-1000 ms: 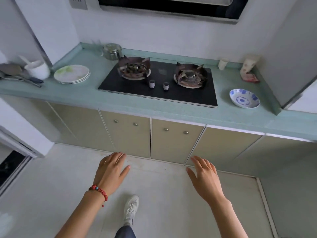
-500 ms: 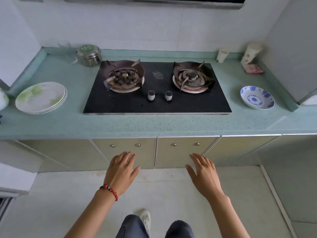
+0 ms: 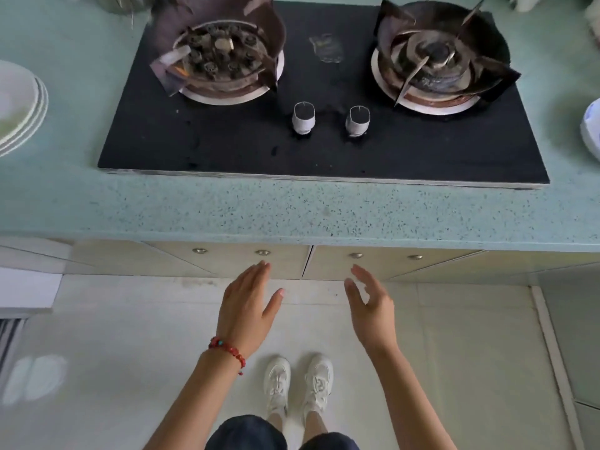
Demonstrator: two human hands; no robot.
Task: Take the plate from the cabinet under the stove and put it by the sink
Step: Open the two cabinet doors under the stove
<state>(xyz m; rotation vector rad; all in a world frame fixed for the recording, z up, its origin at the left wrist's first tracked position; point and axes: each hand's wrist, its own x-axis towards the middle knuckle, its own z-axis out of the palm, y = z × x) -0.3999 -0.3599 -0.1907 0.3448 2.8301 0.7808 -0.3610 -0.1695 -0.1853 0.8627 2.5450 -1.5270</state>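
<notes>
The beige cabinet doors under the stove are shut: the left door [image 3: 246, 259] and the right door [image 3: 373, 263], each with small round metal knobs. My left hand [image 3: 248, 303], with a red bead bracelet at the wrist, is open just below the left door's right knob [image 3: 262, 253]. My right hand [image 3: 370, 303] is open with curved fingers, just below the right door's left knob [image 3: 356, 255]. Neither hand holds anything. The plate inside the cabinet is hidden.
A black two-burner gas stove [image 3: 324, 151] sits on the speckled teal countertop [image 3: 292, 209]. A stack of white plates [image 3: 19, 105] lies at the left edge, a blue-patterned bowl [image 3: 592, 125] at the right edge. My white shoes [image 3: 298, 384] stand on the pale tiled floor.
I have stepped closer to the counter and the view has tilted down. Both hands have risen toward the cabinet knobs; my right hand's fingers have curled.
</notes>
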